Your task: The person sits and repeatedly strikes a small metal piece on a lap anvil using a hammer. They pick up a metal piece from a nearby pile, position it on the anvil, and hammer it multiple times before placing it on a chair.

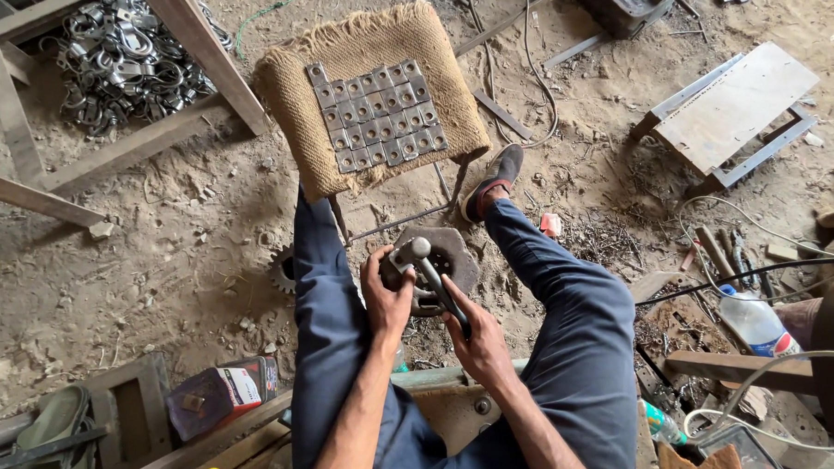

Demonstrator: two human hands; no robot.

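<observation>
Left hand (pixel 386 301) clasping metal part (pixel 407 258), right hand (pixel 476 343) gripping hammer handle (pixel 444 296) — both over round anvil (pixel 439 268)

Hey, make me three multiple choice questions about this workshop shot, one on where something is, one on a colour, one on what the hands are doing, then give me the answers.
1. Where do the small square metal plates lie?
A. On the burlap-covered stool
B. On the dirt floor
C. In the person's lap

2. What colour are the person's trousers?
A. Red
B. Dark blue
C. White

3. What is the state of the right hand?
A. Open and resting on the knee
B. Closed around the dark handle of a metal tool
C. Holding a plastic bottle

Answers:
1 A, the plates sit in rows on top of the burlap cover.
2 B, both legs show dark blue cloth.
3 B, the fingers wrap the handle, while the left hand grips the tool's metal head.
</observation>
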